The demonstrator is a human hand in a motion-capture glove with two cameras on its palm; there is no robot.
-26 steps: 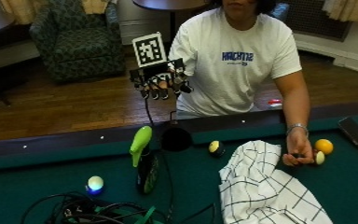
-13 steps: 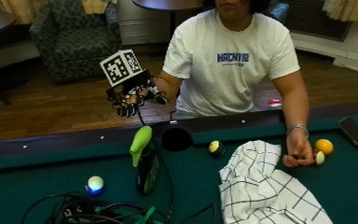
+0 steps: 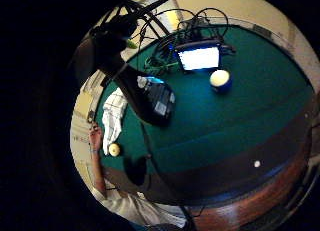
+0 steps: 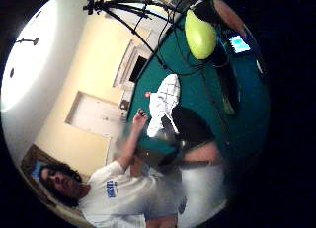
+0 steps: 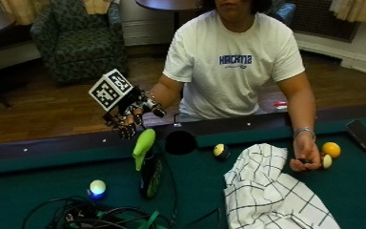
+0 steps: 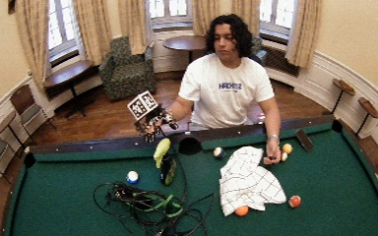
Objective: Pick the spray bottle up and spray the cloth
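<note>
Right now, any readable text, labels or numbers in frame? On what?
"HACKMIT" or similar, blue print on the chest of the person's white T-shirt; letters blurred, so reading is unsure.
Smaller line under it: too small to read.
Spray bottle: no legible label.
Pool balls: numbers not readable.
Lit screen: content unreadable.

**Room and furnishings**

Cream walls [image 6: 366, 34]; tall windows [image 6: 166, 7] with beige curtains [image 6: 87, 27]; wood plank floor [image 6: 100, 115]. Green patterned armchair [image 6: 129, 66], round dark side table [image 6: 188, 43], wooden chair [image 6: 22, 105]. Green-felt pool bench [image 6: 58, 196] with dark rail.
</note>
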